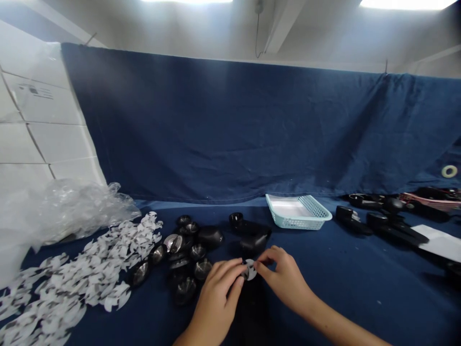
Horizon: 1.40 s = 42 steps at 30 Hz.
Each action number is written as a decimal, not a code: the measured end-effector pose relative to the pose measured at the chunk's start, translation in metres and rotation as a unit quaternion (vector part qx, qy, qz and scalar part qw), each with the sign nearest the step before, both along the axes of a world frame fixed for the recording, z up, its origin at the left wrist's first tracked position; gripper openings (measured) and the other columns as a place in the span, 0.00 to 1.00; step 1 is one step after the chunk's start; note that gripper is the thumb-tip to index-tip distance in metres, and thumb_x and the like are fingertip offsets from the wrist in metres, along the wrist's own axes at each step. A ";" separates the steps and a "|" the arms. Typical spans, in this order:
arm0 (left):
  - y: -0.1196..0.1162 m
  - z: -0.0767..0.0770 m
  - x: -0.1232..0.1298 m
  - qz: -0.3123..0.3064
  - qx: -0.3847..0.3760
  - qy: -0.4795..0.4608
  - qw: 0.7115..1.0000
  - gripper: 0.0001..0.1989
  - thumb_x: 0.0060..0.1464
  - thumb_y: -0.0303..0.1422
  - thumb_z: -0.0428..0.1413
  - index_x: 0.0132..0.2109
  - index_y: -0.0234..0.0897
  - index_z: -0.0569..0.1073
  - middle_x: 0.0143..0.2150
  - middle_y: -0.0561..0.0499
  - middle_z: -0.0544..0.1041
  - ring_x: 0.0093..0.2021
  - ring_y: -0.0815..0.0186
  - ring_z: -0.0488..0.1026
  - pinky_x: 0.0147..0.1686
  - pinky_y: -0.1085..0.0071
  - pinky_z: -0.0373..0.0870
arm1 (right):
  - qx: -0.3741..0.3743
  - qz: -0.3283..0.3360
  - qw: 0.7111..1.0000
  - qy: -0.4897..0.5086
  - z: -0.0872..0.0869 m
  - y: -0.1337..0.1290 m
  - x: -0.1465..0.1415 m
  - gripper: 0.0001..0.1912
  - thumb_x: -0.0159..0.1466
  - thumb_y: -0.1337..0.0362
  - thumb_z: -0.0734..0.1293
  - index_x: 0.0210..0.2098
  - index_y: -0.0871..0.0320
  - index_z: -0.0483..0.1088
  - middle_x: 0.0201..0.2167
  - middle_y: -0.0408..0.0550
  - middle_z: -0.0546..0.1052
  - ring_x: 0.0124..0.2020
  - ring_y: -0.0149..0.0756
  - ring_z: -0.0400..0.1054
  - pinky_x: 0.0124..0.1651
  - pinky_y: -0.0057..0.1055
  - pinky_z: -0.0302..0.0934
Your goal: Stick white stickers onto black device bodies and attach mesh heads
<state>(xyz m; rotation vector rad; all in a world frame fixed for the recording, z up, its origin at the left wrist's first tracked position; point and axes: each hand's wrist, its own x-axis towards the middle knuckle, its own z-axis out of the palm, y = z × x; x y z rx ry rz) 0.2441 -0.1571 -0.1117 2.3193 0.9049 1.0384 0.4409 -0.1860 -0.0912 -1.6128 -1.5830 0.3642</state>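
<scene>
A small round white piece with a dark notch is between my two hands, low in the middle of the head view. My left hand has its thumb and fingertips closed at the piece's left edge. From the other side, my right hand pinches the right edge between thumb and forefinger. Dark material lies under the piece, its shape hard to make out. Just beyond my hands rest black moulded parts. To the left of my left hand is a pile of black cup-shaped parts, some with shiny insides.
Many white flat cut-outs are heaped at the left, beside clear plastic bags and stacked white boxes. A light-blue basket stands at the back. More black parts and a white sheet lie at right.
</scene>
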 end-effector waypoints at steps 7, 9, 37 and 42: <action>-0.001 0.001 -0.002 -0.015 -0.015 0.050 0.998 0.17 0.67 0.35 0.49 0.59 0.50 0.71 0.60 0.51 0.72 0.60 0.57 0.67 0.62 0.58 0.65 | 0.014 0.011 0.998 -0.055 -0.003 0.004 0.007 0.06 0.60 0.69 0.67 0.31 0.56 0.77 0.31 0.46 0.79 0.36 0.40 0.72 0.40 0.34 0.63; 0.000 0.000 -0.002 -0.015 -0.019 0.054 0.998 0.17 0.67 0.35 0.49 0.60 0.50 0.71 0.61 0.51 0.71 0.61 0.57 0.66 0.62 0.58 0.64 | 0.033 0.050 0.995 -0.078 0.000 0.004 0.008 0.10 0.60 0.71 0.67 0.37 0.54 0.78 0.37 0.45 0.79 0.41 0.38 0.72 0.46 0.33 0.63; -0.001 -0.006 -0.003 -0.009 -0.068 0.031 0.997 0.22 0.65 0.35 0.52 0.64 0.48 0.62 0.63 0.49 0.69 0.63 0.57 0.65 0.63 0.57 0.62 | 0.047 0.173 0.954 -0.240 0.038 0.012 0.011 0.08 0.64 0.72 0.65 0.29 0.57 0.72 0.41 0.43 0.78 0.45 0.37 0.68 0.50 0.39 0.58; 0.000 -0.008 -0.002 -0.009 -0.056 0.033 0.998 0.22 0.65 0.32 0.51 0.64 0.49 0.61 0.63 0.51 0.69 0.63 0.59 0.66 0.63 0.57 0.63 | 0.050 0.190 0.940 -0.280 0.044 0.012 0.010 0.08 0.65 0.71 0.64 0.29 0.57 0.71 0.43 0.43 0.78 0.48 0.39 0.67 0.49 0.40 0.56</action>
